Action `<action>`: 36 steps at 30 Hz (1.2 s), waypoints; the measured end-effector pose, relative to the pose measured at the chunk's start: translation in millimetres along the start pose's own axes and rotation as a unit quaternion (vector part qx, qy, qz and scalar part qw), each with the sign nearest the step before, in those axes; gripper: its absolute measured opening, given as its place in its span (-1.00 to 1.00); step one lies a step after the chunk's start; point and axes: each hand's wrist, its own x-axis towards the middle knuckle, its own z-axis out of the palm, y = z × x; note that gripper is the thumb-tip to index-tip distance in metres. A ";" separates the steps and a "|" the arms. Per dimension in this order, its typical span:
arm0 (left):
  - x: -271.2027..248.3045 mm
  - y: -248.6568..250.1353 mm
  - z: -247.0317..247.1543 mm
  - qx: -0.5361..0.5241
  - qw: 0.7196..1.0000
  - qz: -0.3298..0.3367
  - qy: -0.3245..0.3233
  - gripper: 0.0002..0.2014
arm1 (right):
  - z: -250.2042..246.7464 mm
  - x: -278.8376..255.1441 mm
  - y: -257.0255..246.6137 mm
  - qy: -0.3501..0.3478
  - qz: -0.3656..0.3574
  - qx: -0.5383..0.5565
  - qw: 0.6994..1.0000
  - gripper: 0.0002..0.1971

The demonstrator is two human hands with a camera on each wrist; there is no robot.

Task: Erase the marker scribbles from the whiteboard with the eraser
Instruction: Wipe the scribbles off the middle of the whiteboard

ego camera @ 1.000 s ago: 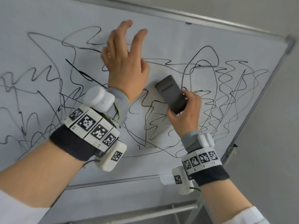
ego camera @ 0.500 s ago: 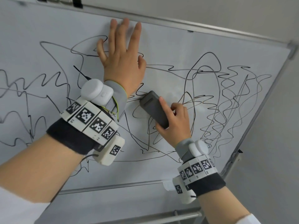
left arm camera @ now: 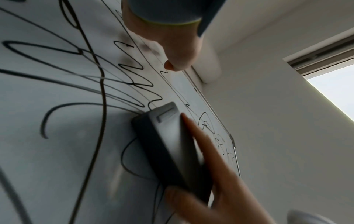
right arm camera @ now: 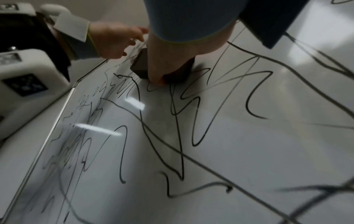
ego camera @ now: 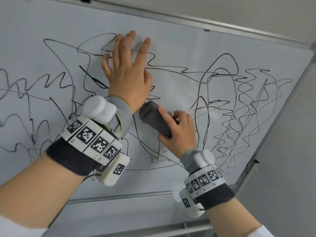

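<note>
A whiteboard [ego camera: 179,48] tilted in the head view is covered with black marker scribbles [ego camera: 248,93]. My right hand [ego camera: 177,132] grips a dark grey eraser [ego camera: 154,121] and presses it flat on the board, just right of my left wrist. The index finger lies along the eraser's back. In the left wrist view the eraser [left arm camera: 172,144] sits on the board with the right hand's fingers [left arm camera: 210,166] around it. My left hand [ego camera: 127,69] lies flat on the board above, fingers spread and straight. A faintly cleared patch [ego camera: 177,89] shows right of the left hand.
The board's metal frame [ego camera: 188,19] runs along the top and down the right side [ego camera: 273,134]. A grey wall [ego camera: 282,194] lies to the right. A rail [ego camera: 153,230] runs below the board. A window [left arm camera: 335,84] shows in the left wrist view.
The right hand has slid the eraser down and left across the board, toward the left wrist. The left hand went from lifted fingers to flat on the board.
</note>
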 end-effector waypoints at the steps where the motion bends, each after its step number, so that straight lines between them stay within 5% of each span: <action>1: -1.3 -2.3 0.5 0.003 1.000 0.000 0.003 -0.37 | -2.1 6.4 0.5 0.011 0.001 0.004 1.000 -0.30; 8: -7.3 -15.7 0.1 0.006 1.000 0.001 -0.001 -0.37 | -17.8 57.1 -3.8 0.117 0.112 0.065 0.985 -0.21; 17: -11.5 -30.8 -2.6 0.014 1.000 -0.005 -0.010 -0.37 | 0.7 42.7 -18.2 0.044 0.001 0.006 0.999 -0.28; 24: -17.1 -38.2 -4.3 0.001 1.000 -0.001 0.008 -0.45 | -13.4 68.9 -19.5 0.136 0.103 0.048 0.984 -0.26; 32: -28.2 -48.1 1.6 0.009 1.000 -0.007 0.012 -0.51 | 8.5 42.2 -33.9 0.050 -0.012 -0.002 0.999 -0.35; 36: -33.8 -52.0 1.7 0.009 1.000 0.000 0.009 -0.49 | -4.9 65.8 -28.0 0.118 0.079 0.035 0.989 -0.28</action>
